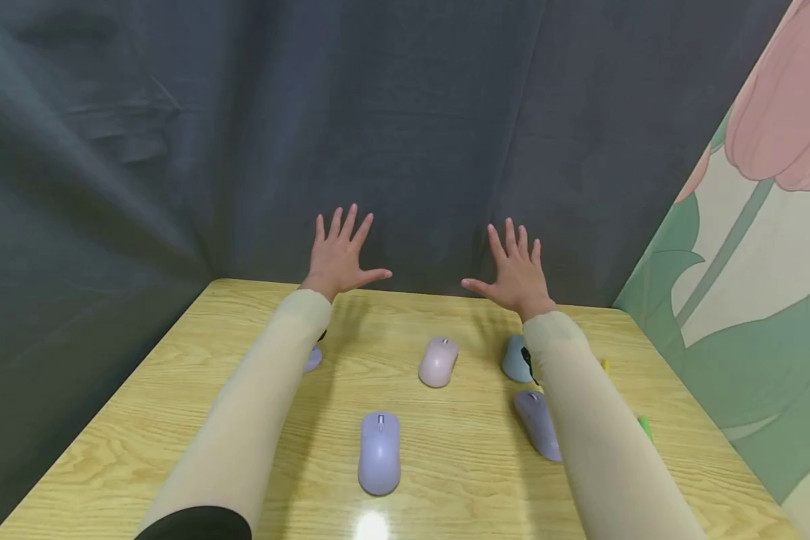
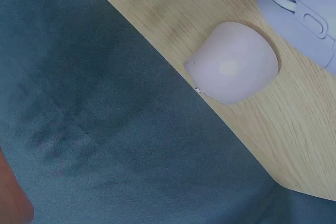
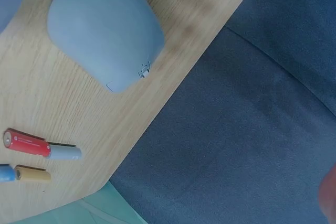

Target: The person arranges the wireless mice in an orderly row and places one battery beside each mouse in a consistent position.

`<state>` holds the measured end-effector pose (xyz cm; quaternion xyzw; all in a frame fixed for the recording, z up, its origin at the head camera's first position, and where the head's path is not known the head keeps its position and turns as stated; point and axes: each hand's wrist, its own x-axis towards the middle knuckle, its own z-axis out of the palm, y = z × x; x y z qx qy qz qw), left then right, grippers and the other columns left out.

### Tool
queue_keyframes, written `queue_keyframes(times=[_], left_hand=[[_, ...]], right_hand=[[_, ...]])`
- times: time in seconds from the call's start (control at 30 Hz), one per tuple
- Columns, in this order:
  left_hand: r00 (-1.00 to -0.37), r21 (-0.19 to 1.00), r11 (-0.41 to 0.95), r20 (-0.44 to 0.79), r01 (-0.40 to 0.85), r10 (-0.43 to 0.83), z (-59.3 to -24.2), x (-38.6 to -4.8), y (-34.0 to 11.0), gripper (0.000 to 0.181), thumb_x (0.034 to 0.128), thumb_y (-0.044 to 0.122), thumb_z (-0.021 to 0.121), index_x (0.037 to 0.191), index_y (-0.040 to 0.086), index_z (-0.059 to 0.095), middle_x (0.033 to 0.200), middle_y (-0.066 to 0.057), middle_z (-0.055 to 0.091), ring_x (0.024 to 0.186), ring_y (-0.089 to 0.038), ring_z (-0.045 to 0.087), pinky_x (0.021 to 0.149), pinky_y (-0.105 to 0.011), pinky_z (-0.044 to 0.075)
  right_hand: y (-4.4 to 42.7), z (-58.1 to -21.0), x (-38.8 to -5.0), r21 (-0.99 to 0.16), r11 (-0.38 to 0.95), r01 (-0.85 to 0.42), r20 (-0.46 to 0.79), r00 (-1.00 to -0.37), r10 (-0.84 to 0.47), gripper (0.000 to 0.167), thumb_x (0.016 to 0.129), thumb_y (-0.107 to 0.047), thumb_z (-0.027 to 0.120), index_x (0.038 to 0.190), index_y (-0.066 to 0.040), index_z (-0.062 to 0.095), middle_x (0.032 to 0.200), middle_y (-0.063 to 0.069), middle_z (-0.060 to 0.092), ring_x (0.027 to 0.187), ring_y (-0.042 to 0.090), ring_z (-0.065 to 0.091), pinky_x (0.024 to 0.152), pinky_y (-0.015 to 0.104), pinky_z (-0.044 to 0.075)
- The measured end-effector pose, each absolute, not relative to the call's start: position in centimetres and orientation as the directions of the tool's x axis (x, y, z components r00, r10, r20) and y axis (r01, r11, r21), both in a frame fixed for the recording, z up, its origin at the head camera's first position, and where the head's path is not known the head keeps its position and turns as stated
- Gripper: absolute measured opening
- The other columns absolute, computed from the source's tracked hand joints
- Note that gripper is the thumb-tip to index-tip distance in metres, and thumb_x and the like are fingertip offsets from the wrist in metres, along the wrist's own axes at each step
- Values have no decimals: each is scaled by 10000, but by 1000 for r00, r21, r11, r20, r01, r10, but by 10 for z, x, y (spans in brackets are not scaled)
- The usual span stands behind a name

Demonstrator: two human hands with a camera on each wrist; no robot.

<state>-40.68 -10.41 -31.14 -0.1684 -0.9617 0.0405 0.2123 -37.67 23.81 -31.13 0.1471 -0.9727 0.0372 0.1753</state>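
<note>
Both hands are raised in the air beyond the table's far edge in the head view, fingers straight and spread, holding nothing. The left hand (image 1: pixel 340 259) is in front of the dark cloth, and the right hand (image 1: pixel 516 276) is level with it, well apart. On the table lie a lavender computer mouse (image 1: pixel 379 454), a pink mouse (image 1: pixel 439 362) and a purple mouse (image 1: pixel 538 424) partly under the right sleeve. A blue-grey rounded shell (image 3: pixel 107 32) lies below the right wrist. Under the left wrist are a pale lilac rounded shell (image 2: pixel 233 64) and a lavender mouse (image 2: pixel 299 14), cut off by the frame.
A red battery (image 3: pixel 26 143), a pale grey one (image 3: pixel 64 152), a blue one (image 3: pixel 6 173) and a yellow one (image 3: pixel 33 174) lie near the right side. A green piece (image 1: pixel 645 427) shows beside the right sleeve. Dark cloth (image 1: pixel 378 135) hangs behind the wooden table (image 1: pixel 175 360).
</note>
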Motion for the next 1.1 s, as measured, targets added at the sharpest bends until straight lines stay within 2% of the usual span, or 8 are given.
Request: queue_keyframes(times=[0.13,0.37,0.57,1.1], left_hand=[[-853,-151,940,395,307,342,-312,-407,-103,1159,708,936,291,1574,212,33,1610,-122,-71,1454,-370,-16,1105,-592,-89],[-862,-163,937,367,310,349,-314,-407,-102,1166,702,941,272,1572,214,-1,1608,-129,-71,1453,-371,-34,1103,-595,-93],[-870,-143,942,360,304,336,-312,-405,-103,1137,730,909,341,1573,220,16,1609,-127,-69,1455,-366,-25,1102,-578,-117],[-880,-96,936,321,338,351,-315,-406,-125,1105,766,880,348,1572,205,9,1607,-146,-39,1455,-363,-14,1100,-584,-114]], right_hand=[[239,-313,-376,-18,956,-294,356,-895,-269,1119,814,-740,550,1558,-184,-74,1593,165,-133,1438,402,-93,1108,570,-105],[244,-318,-375,-25,957,-288,349,-900,-262,1101,828,-735,534,1556,-185,-82,1592,166,-137,1436,384,-127,1108,569,-106],[247,-319,-377,-17,954,-299,352,-895,-274,1093,828,-766,486,1552,-198,-103,1590,162,-148,1435,401,-112,1105,573,-111],[233,-311,-375,-33,954,-299,321,-907,-274,1051,867,-681,538,1560,-168,-63,1592,168,-130,1437,402,-100,1112,580,-80]])
